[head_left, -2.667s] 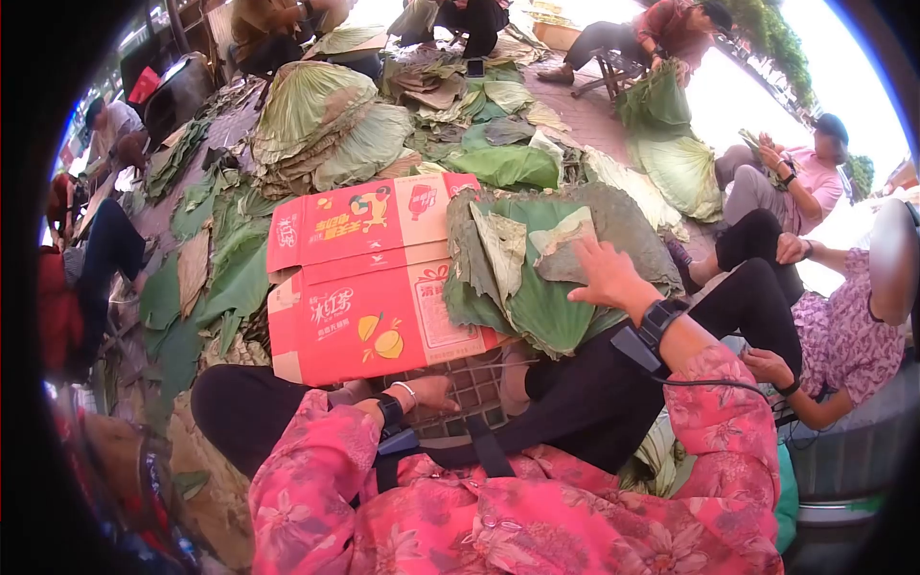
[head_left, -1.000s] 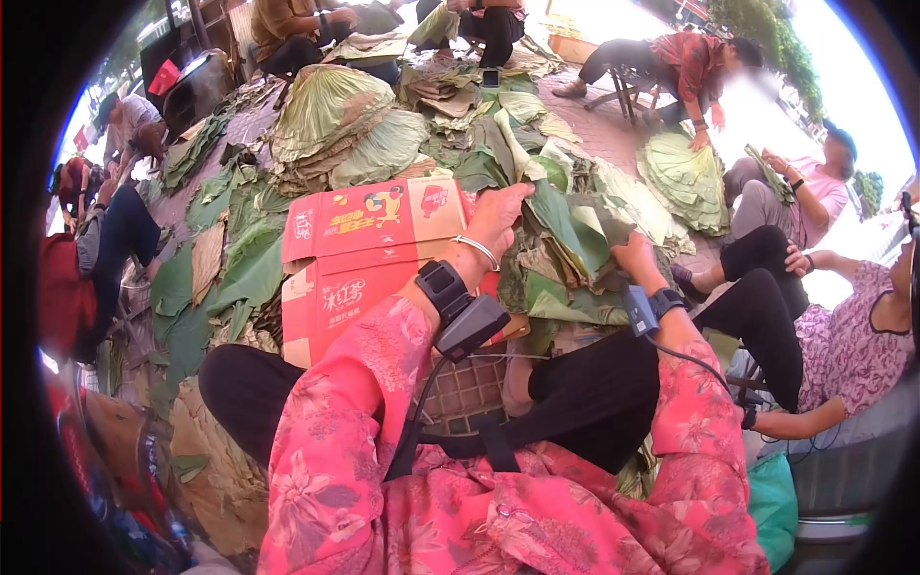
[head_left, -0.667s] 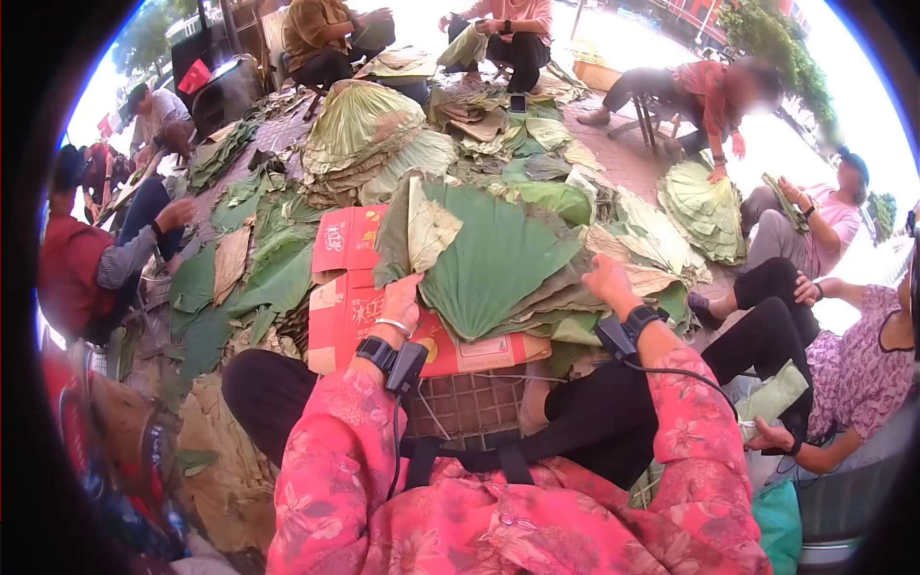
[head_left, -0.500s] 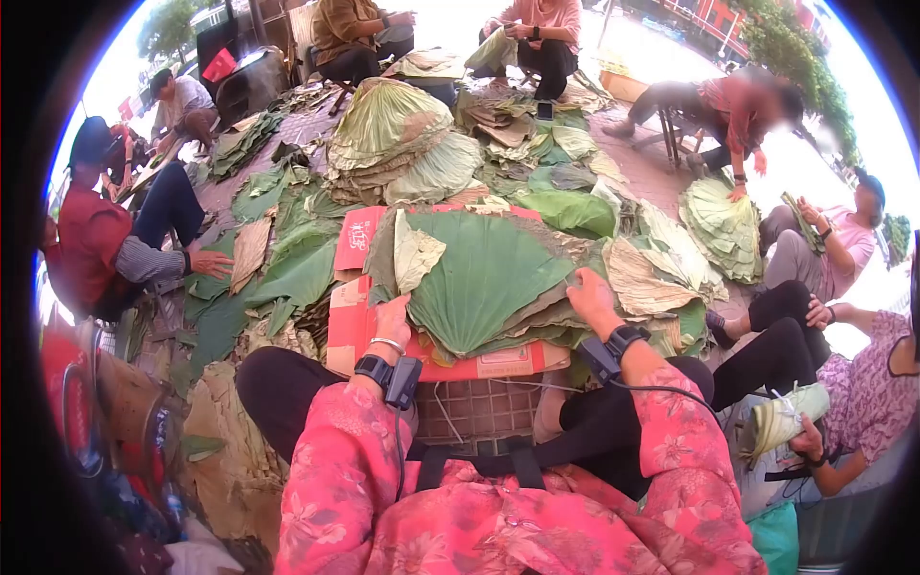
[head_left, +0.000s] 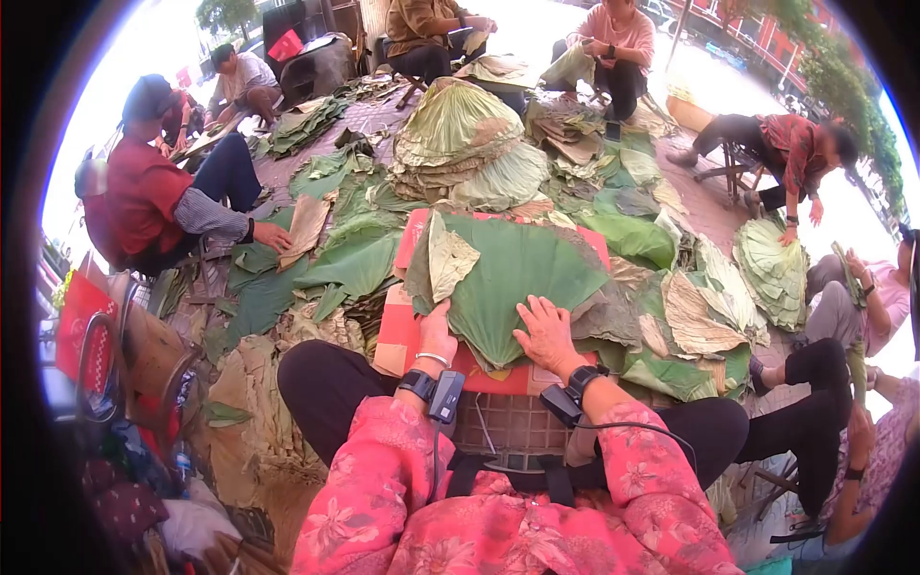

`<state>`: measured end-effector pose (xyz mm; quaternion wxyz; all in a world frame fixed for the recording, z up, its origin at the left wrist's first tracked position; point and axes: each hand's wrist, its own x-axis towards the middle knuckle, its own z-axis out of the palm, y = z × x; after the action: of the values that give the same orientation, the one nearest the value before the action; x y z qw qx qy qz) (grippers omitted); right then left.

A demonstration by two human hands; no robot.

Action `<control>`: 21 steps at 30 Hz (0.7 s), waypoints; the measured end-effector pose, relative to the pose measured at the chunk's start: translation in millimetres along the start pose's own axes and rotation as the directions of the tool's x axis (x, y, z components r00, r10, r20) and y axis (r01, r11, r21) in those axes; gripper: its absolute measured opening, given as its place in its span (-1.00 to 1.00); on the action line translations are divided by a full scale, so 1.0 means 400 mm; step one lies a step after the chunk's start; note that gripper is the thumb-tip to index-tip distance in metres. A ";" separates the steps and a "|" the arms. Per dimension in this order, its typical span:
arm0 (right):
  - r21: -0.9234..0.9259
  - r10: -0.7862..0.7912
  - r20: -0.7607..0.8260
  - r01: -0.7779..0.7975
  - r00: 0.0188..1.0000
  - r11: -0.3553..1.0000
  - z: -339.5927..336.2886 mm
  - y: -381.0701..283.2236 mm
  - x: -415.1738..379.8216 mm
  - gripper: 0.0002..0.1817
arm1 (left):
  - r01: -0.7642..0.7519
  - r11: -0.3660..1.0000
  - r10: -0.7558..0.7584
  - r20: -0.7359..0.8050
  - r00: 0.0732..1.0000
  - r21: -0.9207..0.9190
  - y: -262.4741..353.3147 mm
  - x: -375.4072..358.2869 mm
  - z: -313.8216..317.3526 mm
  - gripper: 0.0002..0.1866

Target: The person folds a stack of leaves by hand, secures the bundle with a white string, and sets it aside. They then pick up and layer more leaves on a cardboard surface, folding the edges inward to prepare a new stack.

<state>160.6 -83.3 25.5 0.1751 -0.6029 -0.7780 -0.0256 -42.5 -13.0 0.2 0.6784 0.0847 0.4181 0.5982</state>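
A broad green lotus leaf [head_left: 522, 273] lies folded in a fan shape on a red cardboard box [head_left: 395, 326] in front of my knees. A small pale dry leaf piece [head_left: 450, 261] rests on its upper left part, with grey-brown leaf edges showing beneath. My left hand [head_left: 438, 335] is closed at the leaf's lower left edge, its fingertips partly hidden there. Flat on the lower right part of the leaf lies my right hand [head_left: 548, 335], fingers spread. Both wrists wear black straps with small devices.
A tall leaf stack [head_left: 455, 129] stands beyond the box. Loose leaves [head_left: 359, 254] cover the ground left and right, with another fanned stack [head_left: 771, 273] at the right. Several people sit around. A metal-framed chair [head_left: 101, 369] stands at left.
My right hand has moved left from the leaf's right edge onto its surface and spread out. My left hand stays by the lower left edge. The camera view has turned left.
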 end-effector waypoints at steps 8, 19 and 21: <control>0.004 0.035 0.002 -0.035 0.999 0.999 0.028 0.006 -0.017 -0.45 | -0.213 0.913 0.357 -0.430 0.829 0.348 0.091 0.112 0.016 -0.50; 0.034 0.053 0.005 -0.053 0.999 0.998 0.027 0.002 -0.024 -0.45 | -0.767 -0.120 0.368 0.746 0.555 0.630 0.125 -0.026 0.139 -0.53; 0.033 0.055 0.013 -0.056 0.998 0.998 0.025 0.008 -0.023 -0.45 | -0.650 -0.384 0.208 0.748 0.631 0.656 0.060 -0.028 0.155 -0.46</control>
<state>163.2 -88.4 12.7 0.1809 -0.6213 -0.7624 -0.0041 -18.0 7.5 59.8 0.1233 0.7981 0.5219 0.2746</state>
